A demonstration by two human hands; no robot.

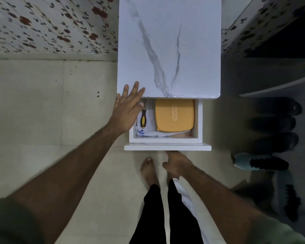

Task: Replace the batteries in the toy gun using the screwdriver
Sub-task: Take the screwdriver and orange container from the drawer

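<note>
A screwdriver [143,119] with a black and yellow handle lies on a white cloth [149,127] in the left part of an open white drawer [167,147]. My left hand [128,110] hovers over the drawer's left edge with its fingers straight and spread, just left of the screwdriver and holding nothing. My right hand [174,162] is below the drawer's front panel, its fingers reaching under the panel and partly hidden. No toy gun or batteries are in view.
A yellow lidded box [174,115] fills the middle and right of the drawer. The white marble-patterned cabinet top [169,46] is above it. Several shoes [261,163] stand on the floor at the right. My bare feet [149,170] are below the drawer.
</note>
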